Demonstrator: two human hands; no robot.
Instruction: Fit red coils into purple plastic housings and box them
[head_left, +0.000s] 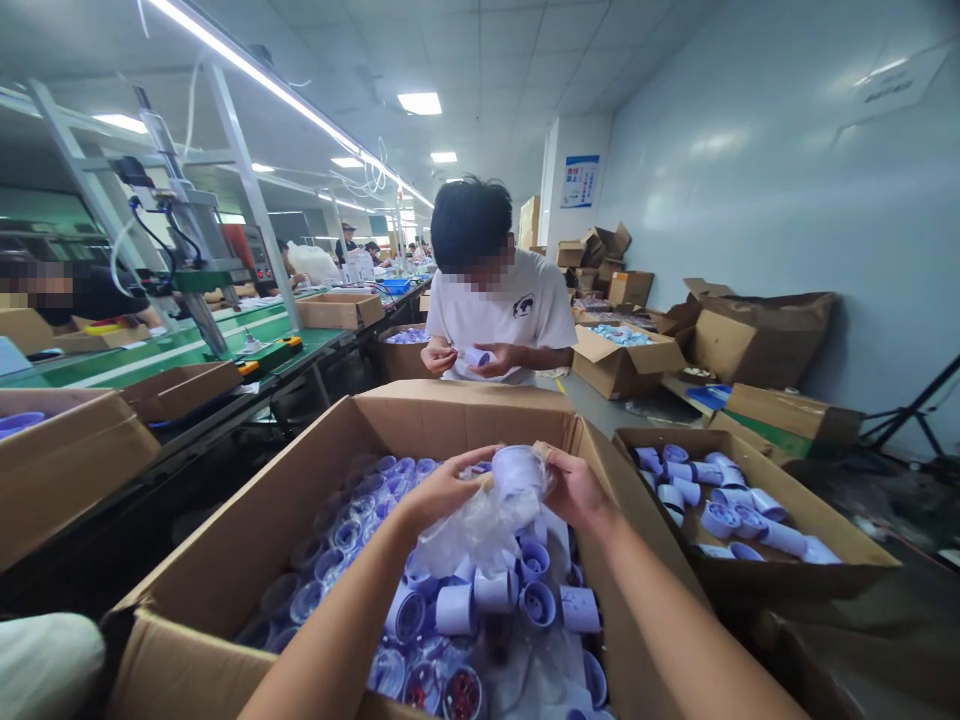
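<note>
Pinching the purple cup (517, 470) between them, the left fingers (472, 461) and right fingers (556, 460) hold it above the cups (454, 610); the loose plastic film (461, 540) beneath them could slide, dropping it.

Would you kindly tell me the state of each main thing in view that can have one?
Left hand: fingers bent, holding at the cup's side.
Right hand: fingers bent, holding at the opposite side.
Lilac cup: held above the large box.
Clear plastic: crumpled, hanging below the cup.
Large box: open, holding many cups.
Right-hand box: open, holding cups.
Ceiling panel light: lit.
</note>
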